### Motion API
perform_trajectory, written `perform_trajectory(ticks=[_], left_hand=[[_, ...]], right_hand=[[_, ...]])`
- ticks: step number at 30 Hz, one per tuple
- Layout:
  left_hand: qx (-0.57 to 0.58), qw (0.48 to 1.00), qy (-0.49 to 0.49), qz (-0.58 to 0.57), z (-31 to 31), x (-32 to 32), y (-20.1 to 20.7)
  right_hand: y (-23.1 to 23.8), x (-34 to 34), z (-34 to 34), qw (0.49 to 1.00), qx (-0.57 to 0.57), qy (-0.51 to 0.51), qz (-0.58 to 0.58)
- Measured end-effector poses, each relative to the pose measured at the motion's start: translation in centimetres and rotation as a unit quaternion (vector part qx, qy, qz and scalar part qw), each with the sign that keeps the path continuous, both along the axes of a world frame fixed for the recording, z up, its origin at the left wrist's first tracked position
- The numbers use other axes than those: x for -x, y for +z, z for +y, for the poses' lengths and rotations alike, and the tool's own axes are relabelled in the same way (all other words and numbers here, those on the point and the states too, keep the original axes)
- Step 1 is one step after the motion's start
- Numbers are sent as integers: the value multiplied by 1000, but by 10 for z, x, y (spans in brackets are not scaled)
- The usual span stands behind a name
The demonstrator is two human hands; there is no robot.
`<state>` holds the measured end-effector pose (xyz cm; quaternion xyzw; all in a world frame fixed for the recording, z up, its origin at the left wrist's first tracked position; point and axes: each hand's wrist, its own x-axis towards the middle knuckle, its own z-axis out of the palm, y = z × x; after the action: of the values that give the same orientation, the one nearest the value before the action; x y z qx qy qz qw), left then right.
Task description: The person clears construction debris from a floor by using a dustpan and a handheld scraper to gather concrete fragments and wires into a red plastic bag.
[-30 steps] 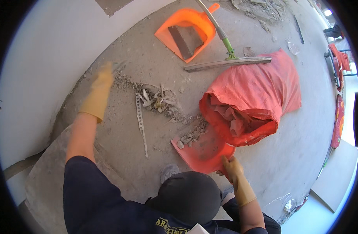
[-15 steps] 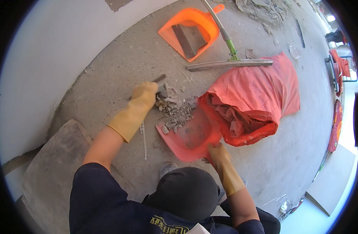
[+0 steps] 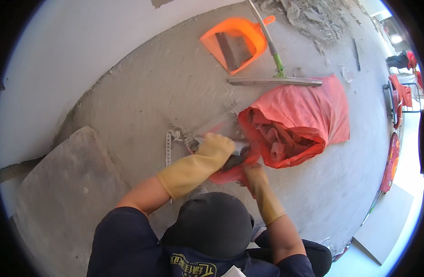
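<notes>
My left hand [image 3: 216, 150], in a yellow rubber glove, is closed over the red dustpan [image 3: 227, 177]. It grips something partly hidden; a greyish part shows past the fingers, but I cannot make out its kind. With my right hand [image 3: 257, 174], gloved alike, I hold the dustpan by its handle end. Dark debris shows in the pan, much of it behind my left hand. A little grey rubble [image 3: 178, 134] lies on the floor left of the pan. Touching or close to the pan's right side, a red woven sack [image 3: 309, 99] lies with its mouth open, stuffed with scraps.
Beyond the sack lie a squeegee [image 3: 276, 81] and an orange dustpan [image 3: 253, 33] holding a dark flat piece. A white perforated strip [image 3: 168, 147] is near my left forearm. A large board [image 3: 69, 180] lies at left; a rubble heap [image 3: 316, 18] is at the back.
My left hand has moved right and nearer, from the rubble pile to over the red dustpan. Most of the pile has left the floor. My right hand keeps its hold.
</notes>
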<state>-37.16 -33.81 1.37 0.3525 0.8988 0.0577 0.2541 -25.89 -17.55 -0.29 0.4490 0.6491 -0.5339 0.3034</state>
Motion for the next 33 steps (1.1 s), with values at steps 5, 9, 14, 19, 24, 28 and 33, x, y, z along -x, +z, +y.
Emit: perform_trajectory(ticks=[5, 9, 14, 19, 24, 28, 33], left_hand=[[-133, 929, 215, 272, -163, -39, -22], [28, 792, 607, -59, -247, -85, 24], [94, 788, 600, -102, -214, -146, -41], [21, 725, 658, -201, -114, -58, 7], [-95, 732, 646, -195, -67, -7, -6], [-72, 801, 564, -189, -34, 31, -9], [6, 817, 567, -103, -52, 46, 23]], right_hand=[[2, -33, 50, 996, 38, -67, 43], [19, -43, 82, 999, 35, -13, 35], [32, -51, 107, 997, 45, 41, 52], [33, -77, 134, 997, 13, 65, -36], [31, -90, 126, 998, 39, 29, -34], [24, -104, 116, 998, 44, 4, -37], [38, -124, 112, 997, 19, -57, -55]])
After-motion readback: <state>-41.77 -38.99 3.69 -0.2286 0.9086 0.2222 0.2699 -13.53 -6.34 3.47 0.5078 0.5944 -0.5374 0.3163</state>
